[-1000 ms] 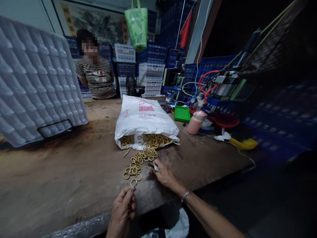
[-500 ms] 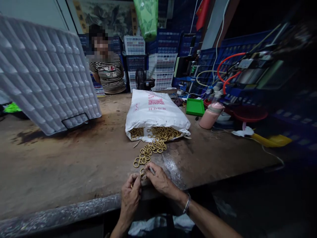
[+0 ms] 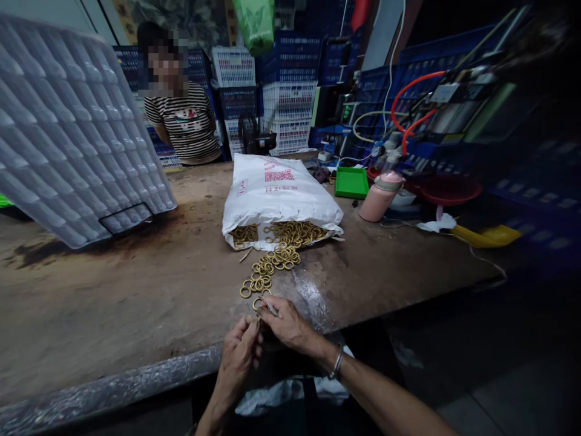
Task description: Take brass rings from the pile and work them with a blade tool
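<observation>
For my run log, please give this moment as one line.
left hand: pinches ring | right hand: holds small tool at brass rings | white sack: open

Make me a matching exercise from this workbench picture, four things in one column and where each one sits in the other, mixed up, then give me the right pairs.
Things
1. brass rings
2. green tray
3. pink bottle
4. white moulded panel

Places
A. leaning at the far left of the table
B. spilling from the open mouth of the white sack toward the hands
C. lying flat behind the sack's right corner
D. standing just right of the sack, in front of the red bowl

Pairs: 1-B, 2-C, 3-D, 4-A
</observation>
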`<state>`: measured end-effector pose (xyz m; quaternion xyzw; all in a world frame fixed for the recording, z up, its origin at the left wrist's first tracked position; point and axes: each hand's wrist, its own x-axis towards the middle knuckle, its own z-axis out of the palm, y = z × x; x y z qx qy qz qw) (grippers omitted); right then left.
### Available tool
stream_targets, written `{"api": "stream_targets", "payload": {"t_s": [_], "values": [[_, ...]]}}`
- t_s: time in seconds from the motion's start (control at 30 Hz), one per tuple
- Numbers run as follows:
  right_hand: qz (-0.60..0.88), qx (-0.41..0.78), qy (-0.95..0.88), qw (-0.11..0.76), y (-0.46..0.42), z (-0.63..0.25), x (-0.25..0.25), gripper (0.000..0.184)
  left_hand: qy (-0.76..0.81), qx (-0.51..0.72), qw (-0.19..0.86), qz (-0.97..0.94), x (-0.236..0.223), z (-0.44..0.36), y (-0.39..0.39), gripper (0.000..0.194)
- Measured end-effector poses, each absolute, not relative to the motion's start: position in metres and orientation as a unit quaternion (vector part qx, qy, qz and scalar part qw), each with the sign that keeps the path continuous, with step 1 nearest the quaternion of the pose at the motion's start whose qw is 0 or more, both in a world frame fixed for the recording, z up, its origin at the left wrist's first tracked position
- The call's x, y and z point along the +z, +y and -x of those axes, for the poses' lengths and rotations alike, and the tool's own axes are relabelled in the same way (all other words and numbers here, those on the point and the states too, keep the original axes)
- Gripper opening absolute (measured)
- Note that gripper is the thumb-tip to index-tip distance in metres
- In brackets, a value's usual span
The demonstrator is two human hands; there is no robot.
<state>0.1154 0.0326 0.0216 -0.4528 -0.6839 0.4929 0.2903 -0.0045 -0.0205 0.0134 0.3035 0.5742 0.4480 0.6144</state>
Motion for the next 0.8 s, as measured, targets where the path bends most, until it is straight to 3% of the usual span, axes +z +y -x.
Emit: {"api": "stream_targets", "payload": {"t_s": [0.2,0.33,0.4,0.53,0.8], "values": [[0.435,0.522,-0.677,0.282,0.034,-0.114,0.021,0.023,0.526,0.462,0.656,-0.282,0.017,0.001,-0.024,0.033],[0.476,0.438,-0.709,0.281,0.037,-0.117,0.016,0.019,0.526,0.487,0.647,-0.261,0.012,0.003,-0.024,0.031],[0.482,0.371,-0.756,0.243,0.035,-0.120,0.014,0.012,0.532,0.496,0.635,-0.261,0.011,0.005,-0.023,0.032],[0.452,0.288,-0.828,0.164,0.028,-0.125,0.015,0.026,0.532,0.501,0.627,-0.270,0.011,0.006,-0.021,0.034],[0.455,0.252,-0.848,0.097,0.027,-0.123,0.021,0.030,0.562,0.497,0.593,-0.291,0.008,0.004,-0.020,0.040]]}}
